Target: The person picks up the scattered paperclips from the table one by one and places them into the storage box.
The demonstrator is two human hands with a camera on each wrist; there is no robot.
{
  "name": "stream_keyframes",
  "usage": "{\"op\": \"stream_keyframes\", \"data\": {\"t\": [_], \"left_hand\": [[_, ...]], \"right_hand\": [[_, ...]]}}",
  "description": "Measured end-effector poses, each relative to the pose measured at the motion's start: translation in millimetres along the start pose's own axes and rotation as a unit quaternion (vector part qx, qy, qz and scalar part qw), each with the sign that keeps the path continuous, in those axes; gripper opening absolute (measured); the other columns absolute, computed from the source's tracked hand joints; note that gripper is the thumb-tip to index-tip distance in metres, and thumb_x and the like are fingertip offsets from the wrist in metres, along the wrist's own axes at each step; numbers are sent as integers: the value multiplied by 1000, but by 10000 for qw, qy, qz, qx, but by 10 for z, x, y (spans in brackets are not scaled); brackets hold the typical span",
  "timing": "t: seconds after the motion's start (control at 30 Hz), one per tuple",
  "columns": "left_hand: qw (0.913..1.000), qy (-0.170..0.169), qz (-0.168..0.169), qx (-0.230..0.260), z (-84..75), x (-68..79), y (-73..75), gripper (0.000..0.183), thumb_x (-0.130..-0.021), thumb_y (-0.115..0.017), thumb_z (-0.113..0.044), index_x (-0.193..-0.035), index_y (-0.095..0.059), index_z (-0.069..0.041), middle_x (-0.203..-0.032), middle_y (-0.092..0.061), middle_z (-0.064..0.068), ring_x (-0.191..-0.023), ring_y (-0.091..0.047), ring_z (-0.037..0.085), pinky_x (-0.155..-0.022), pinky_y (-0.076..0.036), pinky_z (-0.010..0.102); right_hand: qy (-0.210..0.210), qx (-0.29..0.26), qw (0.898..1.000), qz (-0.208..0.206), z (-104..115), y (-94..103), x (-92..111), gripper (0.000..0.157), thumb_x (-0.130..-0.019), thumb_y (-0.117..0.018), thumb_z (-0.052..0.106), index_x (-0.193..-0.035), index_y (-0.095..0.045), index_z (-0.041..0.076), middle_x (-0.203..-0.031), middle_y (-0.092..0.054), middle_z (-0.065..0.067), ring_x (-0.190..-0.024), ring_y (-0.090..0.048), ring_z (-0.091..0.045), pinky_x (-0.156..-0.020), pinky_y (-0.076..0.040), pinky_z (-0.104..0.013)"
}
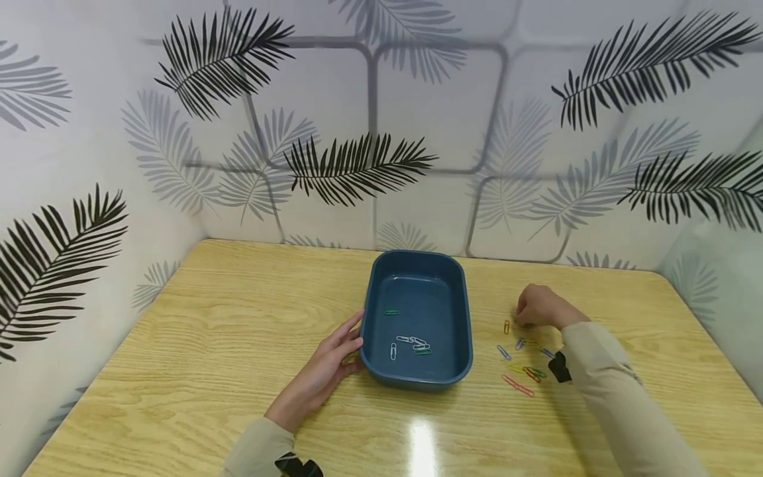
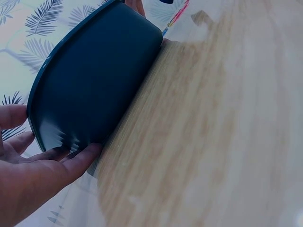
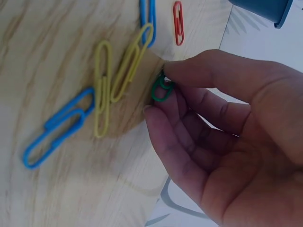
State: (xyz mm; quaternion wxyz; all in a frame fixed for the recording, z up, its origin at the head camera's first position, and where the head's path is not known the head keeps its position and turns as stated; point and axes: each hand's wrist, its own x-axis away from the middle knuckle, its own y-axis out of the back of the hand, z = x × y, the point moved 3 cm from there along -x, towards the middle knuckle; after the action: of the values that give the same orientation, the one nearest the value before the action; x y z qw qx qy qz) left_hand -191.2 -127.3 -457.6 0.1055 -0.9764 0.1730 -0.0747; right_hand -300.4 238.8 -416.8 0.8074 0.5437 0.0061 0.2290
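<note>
A dark blue plastic tub [image 1: 420, 298] stands on the wooden table. In it lie several white paper clips [image 1: 393, 351] and two green ones. My left hand [image 1: 322, 371] rests against the tub's left side, its extended fingers [image 2: 78, 163] touching the outer wall. To the right of the tub, my right hand [image 1: 544, 307] pinches a green paper clip [image 3: 162, 90] between thumb and fingertips, close over the table. Nearby in the right wrist view are yellow paper clips [image 3: 102, 90], blue paper clips [image 3: 57, 127] and a red paper clip [image 3: 178, 23].
More loose paper clips are spread right of the tub, among them pink clips [image 1: 517, 385], a blue clip [image 1: 504, 352] and an orange clip [image 1: 507, 327]. A wall covering [image 1: 334, 86] with leaf prints rises behind the table [image 1: 238, 298].
</note>
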Motion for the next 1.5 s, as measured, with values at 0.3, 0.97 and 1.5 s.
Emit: {"op": "stream_keyframes", "data": {"t": [0.3,0.97,1.5], "left_hand": [[10000,-8,63,30,0,1,-10,57,-103,-44,-15,-156,-21,-16,-156,-21,20,-139,-29,35,-101,-37,45],[10000,-14,-34,54,-11,5,-13,57,-103,-43,-12,-155,-22,-15,-156,-21,20,-138,-30,35,-99,-38,43],[10000,2,-33,18,-12,4,-14,57,-103,-44,-14,-156,-22,-16,-156,-22,20,-137,-32,35,-97,-40,41]], "right_hand": [[259,-131,9995,-147,-23,-16,71,8,-83,-66,3,-77,-67,-2,-71,-61,-2,-62,-52,-15,-60,-45,-32],[511,-584,9925,-947,-12,-57,136,5,-85,-65,0,-84,-61,-3,-79,-62,-7,-69,-52,-18,-62,-43,-33],[179,-1338,9820,-1319,263,-64,248,6,-89,-65,5,-90,-64,-1,-86,-67,-9,-77,-65,-26,-65,-52,-35]]}}
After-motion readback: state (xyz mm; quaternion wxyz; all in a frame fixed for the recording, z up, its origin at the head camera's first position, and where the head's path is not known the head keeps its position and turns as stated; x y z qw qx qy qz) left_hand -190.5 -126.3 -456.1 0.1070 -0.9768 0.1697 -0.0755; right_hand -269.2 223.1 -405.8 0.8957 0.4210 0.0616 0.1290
